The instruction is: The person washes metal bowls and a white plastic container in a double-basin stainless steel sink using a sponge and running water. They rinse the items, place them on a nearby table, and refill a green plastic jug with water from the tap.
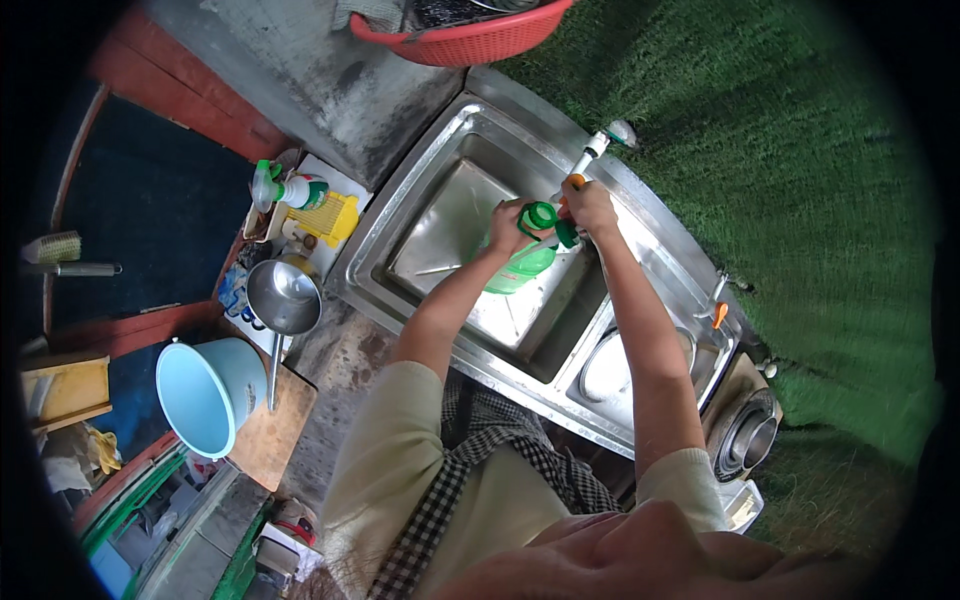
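Observation:
Over the large basin of the stainless steel sink [420, 217], my left hand [511, 227] is closed around the neck of a green translucent plastic bottle [517, 270]. The bottle's green mouth points up towards me, beneath the faucet. My right hand [592, 206] is at the orange-handled faucet [592, 154], its fingers on or close to the orange handle [575, 181]. A dark green cap [566, 233] shows just below the fingers of my right hand; whether they hold it is unclear. No water stream can be made out.
A red plastic basket [480, 37] is beyond the sink. To the left are a spray bottle [304, 191], a yellow plastic rack [330, 220], a steel saucepan [283, 296] and a light blue bucket [214, 394]. At right are a second tap [718, 311] and stacked metal bowls [750, 435].

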Demonstrator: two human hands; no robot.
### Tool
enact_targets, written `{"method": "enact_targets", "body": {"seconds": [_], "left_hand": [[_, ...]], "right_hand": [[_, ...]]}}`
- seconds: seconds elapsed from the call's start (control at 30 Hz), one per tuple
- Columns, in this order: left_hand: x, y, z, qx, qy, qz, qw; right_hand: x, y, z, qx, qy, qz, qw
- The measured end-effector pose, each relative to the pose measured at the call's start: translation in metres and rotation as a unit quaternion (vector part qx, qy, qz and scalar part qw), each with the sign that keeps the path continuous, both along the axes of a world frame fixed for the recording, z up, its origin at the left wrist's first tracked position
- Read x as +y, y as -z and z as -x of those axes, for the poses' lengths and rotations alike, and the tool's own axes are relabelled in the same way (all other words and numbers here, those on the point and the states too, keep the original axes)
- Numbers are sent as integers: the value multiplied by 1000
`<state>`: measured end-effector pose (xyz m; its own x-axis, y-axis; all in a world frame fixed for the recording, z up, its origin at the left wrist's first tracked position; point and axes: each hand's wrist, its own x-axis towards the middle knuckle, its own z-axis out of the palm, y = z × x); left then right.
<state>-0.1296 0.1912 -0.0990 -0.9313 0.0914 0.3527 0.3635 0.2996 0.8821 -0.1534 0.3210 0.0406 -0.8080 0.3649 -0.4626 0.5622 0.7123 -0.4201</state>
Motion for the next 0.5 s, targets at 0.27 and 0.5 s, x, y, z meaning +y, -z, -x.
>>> {"method": "enact_targets", "body": {"seconds": [0.27, 0.5], "left_hand": [[-24, -2, -29, 54, 29, 15, 998], [-32, -70, -77, 55, 80, 56, 994]], "right_hand": [[25, -26, -109, 67, -101, -172, 978], [106, -53, -229, 134, 40, -91, 986]]}}
